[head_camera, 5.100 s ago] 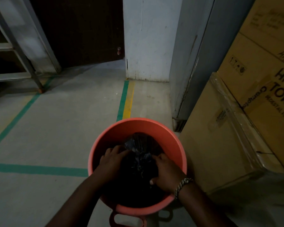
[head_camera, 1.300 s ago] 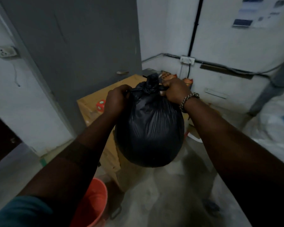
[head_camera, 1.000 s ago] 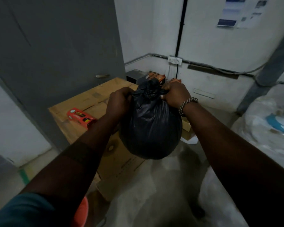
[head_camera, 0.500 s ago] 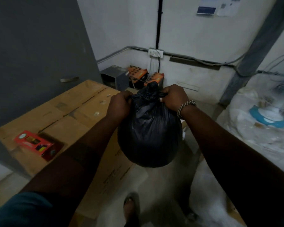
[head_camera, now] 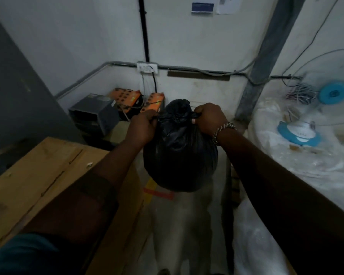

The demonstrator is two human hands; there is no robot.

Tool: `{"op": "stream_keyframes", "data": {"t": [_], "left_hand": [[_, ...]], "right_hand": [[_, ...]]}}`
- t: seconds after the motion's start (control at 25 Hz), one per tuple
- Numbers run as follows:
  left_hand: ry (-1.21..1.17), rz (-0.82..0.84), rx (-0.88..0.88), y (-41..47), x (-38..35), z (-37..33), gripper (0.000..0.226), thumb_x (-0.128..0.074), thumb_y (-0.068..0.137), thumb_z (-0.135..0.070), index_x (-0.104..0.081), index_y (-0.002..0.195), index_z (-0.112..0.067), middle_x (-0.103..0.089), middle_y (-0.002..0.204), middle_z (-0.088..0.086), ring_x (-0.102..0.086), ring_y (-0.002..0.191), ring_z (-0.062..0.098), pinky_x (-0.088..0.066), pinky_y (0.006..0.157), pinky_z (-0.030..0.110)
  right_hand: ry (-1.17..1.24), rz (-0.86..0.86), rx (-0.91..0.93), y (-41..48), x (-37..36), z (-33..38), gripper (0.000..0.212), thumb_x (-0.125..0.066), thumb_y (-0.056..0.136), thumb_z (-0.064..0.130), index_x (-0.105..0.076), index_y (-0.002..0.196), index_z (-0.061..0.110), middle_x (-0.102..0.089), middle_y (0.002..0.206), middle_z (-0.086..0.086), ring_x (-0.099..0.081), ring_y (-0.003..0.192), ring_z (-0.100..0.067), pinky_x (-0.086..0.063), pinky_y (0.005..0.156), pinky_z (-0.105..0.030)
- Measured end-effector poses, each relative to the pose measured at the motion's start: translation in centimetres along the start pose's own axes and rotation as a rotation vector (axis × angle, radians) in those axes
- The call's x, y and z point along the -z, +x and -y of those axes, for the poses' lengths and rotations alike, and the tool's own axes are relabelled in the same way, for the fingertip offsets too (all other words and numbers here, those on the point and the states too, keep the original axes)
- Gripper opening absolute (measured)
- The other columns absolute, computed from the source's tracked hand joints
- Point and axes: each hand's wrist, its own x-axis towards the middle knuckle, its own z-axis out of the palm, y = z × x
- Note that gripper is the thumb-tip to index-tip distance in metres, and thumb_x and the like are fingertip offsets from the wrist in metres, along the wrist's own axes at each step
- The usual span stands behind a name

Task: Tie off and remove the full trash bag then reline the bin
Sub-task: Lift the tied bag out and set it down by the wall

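pull evenly outward on the two knot tails [head_camera: 196,115], gripped by curled fingers of the left hand [head_camera: 142,129] and right hand [head_camera: 209,119], to cinch the black trash bag [head_camera: 180,159], hanging mid-air over the floor [head_camera: 187,225] between cardboard box [head_camera: 38,175] and wrapped fan [head_camera: 334,92], then lower gently.

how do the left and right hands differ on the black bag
The right hand wears a braided bracelet at the wrist; the left hand has a bare wrist. The right hand sits slightly higher in the picture than the left hand. Both grip a tie end beside the knot of the black bag, which hangs between them.
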Motion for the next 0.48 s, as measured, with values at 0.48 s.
{"op": "stream_keyframes", "data": {"t": [0.48], "left_hand": [[-0.113, 0.064, 0.065, 13.6, -13.4, 4.3, 0.022, -0.06, 0.091, 0.001, -0.076, 0.1, -0.009, -0.076, 0.099, 0.014, -0.069, 0.093, 0.03, -0.035, 0.069, 0.022]], "right_hand": [[-0.059, 0.105, -0.061, 15.0, -6.5, -11.1, 0.02, -0.073, 0.084, 0.019, -0.076, 0.097, 0.005, -0.073, 0.104, -0.021, -0.065, 0.104, -0.04, -0.048, 0.089, -0.037]]}}
